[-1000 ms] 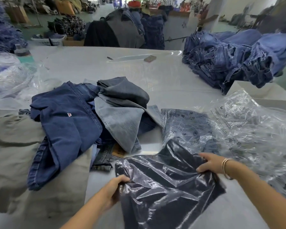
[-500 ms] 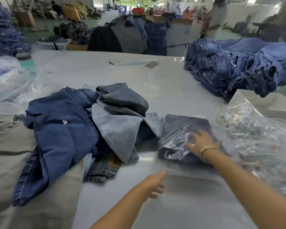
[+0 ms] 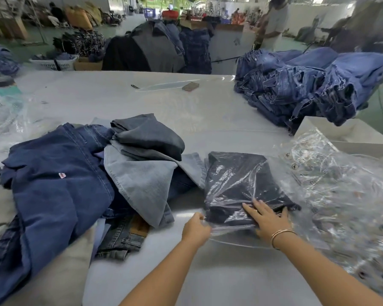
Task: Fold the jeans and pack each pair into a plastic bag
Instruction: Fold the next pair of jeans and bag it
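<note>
A wide pale desk [image 3: 111, 93] carries a loose heap of jeans [image 3: 60, 186] at the left and a tall stack of blue jeans [image 3: 307, 85] at the far right. A pile of empty plastic bags [image 3: 345, 195] lies at the near right. Between heap and pile, near the front edge, a folded dark pair of jeans [image 3: 237, 177] sits inside a clear, glossy plastic bag [image 3: 228, 236], its open mouth toward the person. The right hand [image 3: 266, 219], a bangle on its wrist, presses flat on the package, fingers straight. The left hand [image 3: 196, 228] pinches the bag's near corner. Half a second ago the left hand hung free above the desk, touching nothing.
</note>
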Motion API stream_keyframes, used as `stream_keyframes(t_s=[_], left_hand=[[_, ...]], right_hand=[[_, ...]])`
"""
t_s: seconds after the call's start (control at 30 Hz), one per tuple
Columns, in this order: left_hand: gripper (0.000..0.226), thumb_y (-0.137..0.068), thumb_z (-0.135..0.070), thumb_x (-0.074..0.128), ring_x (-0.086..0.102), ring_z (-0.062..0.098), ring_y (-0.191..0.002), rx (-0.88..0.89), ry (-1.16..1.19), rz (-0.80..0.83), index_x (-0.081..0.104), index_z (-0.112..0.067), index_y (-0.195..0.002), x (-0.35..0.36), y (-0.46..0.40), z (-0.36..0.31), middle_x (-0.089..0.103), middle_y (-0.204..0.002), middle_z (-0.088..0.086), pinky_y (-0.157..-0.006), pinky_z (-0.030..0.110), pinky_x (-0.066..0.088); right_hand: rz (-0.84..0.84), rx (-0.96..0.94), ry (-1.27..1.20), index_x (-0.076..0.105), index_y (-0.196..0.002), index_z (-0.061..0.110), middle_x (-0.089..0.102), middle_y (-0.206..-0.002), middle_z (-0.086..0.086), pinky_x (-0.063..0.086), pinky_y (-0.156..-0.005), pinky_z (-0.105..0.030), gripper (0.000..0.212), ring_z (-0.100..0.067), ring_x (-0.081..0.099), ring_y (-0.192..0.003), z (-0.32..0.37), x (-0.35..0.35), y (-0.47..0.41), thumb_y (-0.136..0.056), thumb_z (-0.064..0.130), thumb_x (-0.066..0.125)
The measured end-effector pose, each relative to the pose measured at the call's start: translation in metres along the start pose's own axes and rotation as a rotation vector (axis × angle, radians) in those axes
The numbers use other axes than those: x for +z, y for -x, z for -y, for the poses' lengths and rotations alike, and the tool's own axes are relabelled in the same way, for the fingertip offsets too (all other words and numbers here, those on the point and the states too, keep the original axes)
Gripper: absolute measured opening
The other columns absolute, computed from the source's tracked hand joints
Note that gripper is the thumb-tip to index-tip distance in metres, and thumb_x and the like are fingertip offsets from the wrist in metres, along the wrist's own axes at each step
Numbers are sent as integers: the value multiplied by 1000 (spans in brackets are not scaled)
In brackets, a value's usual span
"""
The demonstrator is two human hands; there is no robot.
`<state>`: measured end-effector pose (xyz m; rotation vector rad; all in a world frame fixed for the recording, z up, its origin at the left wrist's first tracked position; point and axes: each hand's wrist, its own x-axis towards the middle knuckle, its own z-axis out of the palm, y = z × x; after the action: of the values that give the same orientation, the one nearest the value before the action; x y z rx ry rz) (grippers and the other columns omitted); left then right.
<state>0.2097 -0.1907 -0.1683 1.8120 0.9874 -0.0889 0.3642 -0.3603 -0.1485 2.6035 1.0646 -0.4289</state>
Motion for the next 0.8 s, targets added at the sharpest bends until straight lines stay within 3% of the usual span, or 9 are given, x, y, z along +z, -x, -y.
stream_keyframes(t_s=[0.07, 0.17, 0.23, 0.27, 0.33, 0.47, 0.53, 0.6, 0.8], left_hand=[[29, -82, -23, 55, 60, 21, -93, 57, -95, 58, 52, -23, -111, 4, 2, -5, 64, -108, 2, -73, 28, 46], [44, -82, -38, 56, 51, 20, -107, 136, -226, -88, 46, -22, -121, 1, 0, -20, 52, -122, 1, -87, 33, 45], [64, -86, -50, 52, 38, 23, -126, 224, -297, -170, 33, -21, -141, -3, -7, -32, 34, -141, 4, -100, 37, 38], [72, -88, -56, 49, 30, 26, -134, 269, -331, -179, 25, -23, -147, -3, -10, -38, 23, -149, 4, -105, 39, 34], [80, -87, -65, 44, 13, 28, -144, 334, -391, -143, 11, -30, -152, 0, -19, -53, 2, -159, 4, -113, 46, 26], [93, -78, -80, 40, -14, 29, -147, 302, -470, 26, -8, -44, -149, 16, -39, -66, -28, -156, -1, -111, 66, 10], [98, -74, -83, 42, -8, 35, -146, 201, -469, 118, -11, -46, -148, 23, -48, -53, -33, -154, -2, -111, 65, 16], [99, -71, -85, 43, 12, 39, -144, 128, -436, 144, -11, -50, -146, 32, -54, -31, -35, -153, -4, -111, 56, 26], [96, -69, -85, 40, 31, 29, -131, 157, -427, -62, -4, -49, -147, 53, -55, -12, -23, -157, -5, -106, 39, 35]], right_hand=[[-8, 33, 37, -9, -143, 53, -9, -159, 10, 0, -103, -76, 71, -11, -6, -147, -17, -3, 0, -92, 54, 40], [83, -33, 53, 10, -144, 53, 16, -158, 9, -19, -95, -74, 72, -15, 16, -146, -21, -23, -10, -79, 81, 23], [-5, -36, -116, 34, -137, 52, 41, -147, 13, -17, -101, -71, 68, -16, 31, -139, -18, -42, -21, -78, 83, 24], [-102, -11, -181, 38, -135, 52, 41, -146, 13, -12, -105, -70, 65, -16, 32, -139, -20, -49, -28, -79, 82, 26], [-233, 111, -229, 28, -139, 53, 23, -156, 9, -5, -106, -70, 70, -18, 19, -144, -32, -57, -43, -76, 84, 28], [-113, 380, -311, -2, -143, 55, -8, -160, 3, 3, -109, -70, 99, -27, -4, -147, -67, -26, -55, -57, 97, 23], [-78, 353, -487, 4, -146, 49, -3, -160, -4, 17, -115, -57, 107, -32, 6, -146, -69, 2, -55, -53, 95, 29], [-90, 308, -597, 9, -147, 46, 0, -160, -6, 23, -116, -48, 102, -32, 14, -145, -58, 28, -55, -60, 89, 41], [-29, 286, -627, 5, -147, 48, 2, -160, -8, 20, -116, -39, 97, -29, 15, -145, -46, 34, -69, -68, 82, 50]])
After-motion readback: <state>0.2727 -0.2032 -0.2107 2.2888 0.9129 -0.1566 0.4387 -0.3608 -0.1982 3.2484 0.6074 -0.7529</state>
